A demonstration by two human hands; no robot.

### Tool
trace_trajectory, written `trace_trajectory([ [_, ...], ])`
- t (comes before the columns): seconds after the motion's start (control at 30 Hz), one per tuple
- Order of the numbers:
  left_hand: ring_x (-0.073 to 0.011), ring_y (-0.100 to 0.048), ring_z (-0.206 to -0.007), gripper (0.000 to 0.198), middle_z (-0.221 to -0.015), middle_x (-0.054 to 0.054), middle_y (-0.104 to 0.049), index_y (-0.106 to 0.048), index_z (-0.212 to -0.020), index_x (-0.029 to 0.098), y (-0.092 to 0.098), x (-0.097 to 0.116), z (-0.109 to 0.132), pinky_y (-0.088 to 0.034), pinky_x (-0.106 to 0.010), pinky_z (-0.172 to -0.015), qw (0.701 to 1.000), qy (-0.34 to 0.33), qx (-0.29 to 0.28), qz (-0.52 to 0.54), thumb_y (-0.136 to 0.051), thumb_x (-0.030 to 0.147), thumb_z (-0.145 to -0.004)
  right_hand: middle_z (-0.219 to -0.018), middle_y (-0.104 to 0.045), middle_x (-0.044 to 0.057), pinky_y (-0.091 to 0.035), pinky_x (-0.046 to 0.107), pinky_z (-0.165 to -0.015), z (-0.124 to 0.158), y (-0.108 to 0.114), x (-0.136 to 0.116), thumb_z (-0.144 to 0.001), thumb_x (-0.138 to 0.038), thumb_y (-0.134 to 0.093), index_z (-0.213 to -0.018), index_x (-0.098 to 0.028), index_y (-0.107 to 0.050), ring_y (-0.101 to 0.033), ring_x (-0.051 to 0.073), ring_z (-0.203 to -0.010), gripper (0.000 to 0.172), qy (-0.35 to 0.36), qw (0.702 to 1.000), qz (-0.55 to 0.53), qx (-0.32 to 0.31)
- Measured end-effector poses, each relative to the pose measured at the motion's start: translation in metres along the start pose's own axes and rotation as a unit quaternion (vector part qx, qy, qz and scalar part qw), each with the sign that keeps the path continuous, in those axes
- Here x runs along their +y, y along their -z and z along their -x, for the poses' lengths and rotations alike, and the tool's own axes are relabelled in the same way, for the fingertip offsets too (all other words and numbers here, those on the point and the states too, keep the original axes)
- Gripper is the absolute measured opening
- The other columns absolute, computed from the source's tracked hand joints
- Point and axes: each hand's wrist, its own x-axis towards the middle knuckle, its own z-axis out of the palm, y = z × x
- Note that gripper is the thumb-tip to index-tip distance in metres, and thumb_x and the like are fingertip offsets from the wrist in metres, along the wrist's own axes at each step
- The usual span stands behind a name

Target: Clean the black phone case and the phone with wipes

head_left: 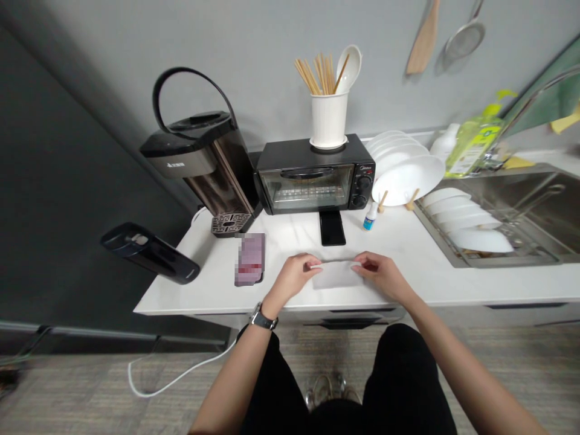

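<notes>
Black trousers (pixel 412 386) | white counter (pixel 290 235) under paper (pixel 338 276) | grey wall (pixel 263 48) | streaked floor (pixel 90 399)

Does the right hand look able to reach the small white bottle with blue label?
Probably yes: nothing stands between the right hand and the small bottle, though this hand holds one end of a white rectangular sheet.

From the paper (pixel 338 278) as clock centre, bare countertop (pixel 292 232) gave passage between 10 and 11 o'clock. The black phone (pixel 333 228) blocked 12 — the toaster oven (pixel 312 155) stood behind. A small bottle (pixel 370 219) obstructed 1; 3 ran open beyond the right hand (pixel 379 272) to the sink (pixel 534 238).
</notes>
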Motion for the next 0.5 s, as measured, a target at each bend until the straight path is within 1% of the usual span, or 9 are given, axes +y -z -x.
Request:
trace_trajectory([
  [0.07,-0.0187,-0.071,-0.082,0.008,-0.089,-0.003,-0.078,-0.079,-0.091,0.020,0.001,-0.001,-0.004,-0.051,-0.029,-0.077,1.000,0.002,0.004,-0.008,-0.082,0.025,-0.086,-0.073,-0.061,-0.003,-0.040,0.028,-0.063,-0.001,0.000,0.001,-0.088,-0.063,-0.072,-0.086,-0.021,-0.068,-0.051,0.014,-0.066,0.042,0.000,1.000,0.010,0.007],
  [0.13,-0.0192,-0.071,-0.080,0.010,-0.087,-0.003,-0.079,-0.079,-0.088,0.019,0.003,-0.001,-0.008,-0.051,-0.029,-0.076,1.000,-0.002,0.005,-0.022,-0.083,0.028,-0.087,-0.068,-0.057,-0.004,-0.039,0.028,-0.062,-0.002,0.001,0.001,-0.091,-0.063,-0.069,-0.077,-0.022,-0.063,-0.049,0.013,-0.064,0.044,0.009,0.999,0.028,0.018],
  [0.2,-0.0192,-0.071,-0.078,0.013,-0.085,-0.003,-0.079,-0.079,-0.085,0.020,0.006,-0.001,-0.013,-0.051,-0.030,-0.075,0.998,-0.022,0.005,-0.050,-0.081,0.032,-0.089,-0.067,-0.060,-0.002,-0.042,0.029,-0.063,-0.005,0.003,0.000,-0.095,-0.063,-0.065,-0.074,-0.022,-0.063,-0.053,0.015,-0.064,0.046,0.021,0.998,0.055,0.027],
  [0.23,-0.0194,-0.071,-0.078,0.016,-0.084,-0.003,-0.078,-0.079,-0.083,0.020,0.007,0.000,-0.016,-0.051,-0.030,-0.076,0.997,-0.036,0.004,-0.066,-0.079,0.034,-0.091,-0.070,-0.065,-0.001,-0.045,0.030,-0.066,-0.007,0.004,-0.001,-0.096,-0.062,-0.063,-0.076,-0.022,-0.066,-0.058,0.017,-0.068,0.045,0.031,0.996,0.070,0.035],
  [0.27,-0.0197,-0.071,-0.078,0.020,-0.084,-0.003,-0.078,-0.079,-0.083,0.020,0.009,0.000,-0.019,-0.052,-0.031,-0.077,0.995,-0.053,0.003,-0.079,-0.076,0.036,-0.094,-0.077,-0.071,0.002,-0.050,0.033,-0.072,-0.009,0.005,-0.002,-0.097,-0.061,-0.061,-0.080,-0.022,-0.070,-0.064,0.020,-0.074,0.043,0.044,0.995,0.082,0.047],
  [0.33,-0.0211,-0.072,-0.084,0.024,-0.089,-0.005,-0.080,-0.081,-0.087,0.022,0.011,0.003,-0.024,-0.055,-0.035,-0.082,0.991,-0.095,0.006,-0.094,-0.070,0.039,-0.099,-0.099,-0.080,0.007,-0.056,0.040,-0.089,-0.014,0.007,-0.008,-0.099,-0.058,-0.060,-0.092,-0.023,-0.078,-0.073,0.026,-0.094,0.039,0.078,0.990,0.090,0.078],
  [0.4,-0.0232,-0.073,-0.098,0.025,-0.105,-0.006,-0.081,-0.083,-0.101,0.024,0.013,0.007,-0.026,-0.057,-0.039,-0.092,0.985,-0.143,0.024,-0.098,-0.064,0.040,-0.103,-0.119,-0.079,0.009,-0.054,0.046,-0.105,-0.016,0.007,-0.017,-0.101,-0.053,-0.060,-0.104,-0.025,-0.081,-0.073,0.029,-0.112,0.035,0.114,0.984,0.084,0.105],
  [0.43,-0.0239,-0.072,-0.106,0.025,-0.114,-0.007,-0.080,-0.082,-0.109,0.026,0.014,0.009,-0.024,-0.057,-0.042,-0.098,0.981,-0.166,0.037,-0.098,-0.061,0.039,-0.104,-0.125,-0.078,0.008,-0.053,0.048,-0.110,-0.014,0.007,-0.021,-0.101,-0.052,-0.059,-0.108,-0.026,-0.081,-0.072,0.029,-0.118,0.034,0.129,0.982,0.081,0.112],
  [0.5,-0.0242,-0.069,-0.118,0.027,-0.129,-0.006,-0.077,-0.080,-0.119,0.029,0.016,0.014,-0.015,-0.056,-0.046,-0.105,0.973,-0.200,0.055,-0.102,-0.059,0.037,-0.105,-0.132,-0.075,0.008,-0.053,0.051,-0.112,-0.005,0.006,-0.028,-0.103,-0.049,-0.058,-0.114,-0.028,-0.081,-0.069,0.029,-0.124,0.033,0.148,0.979,0.086,0.112],
])
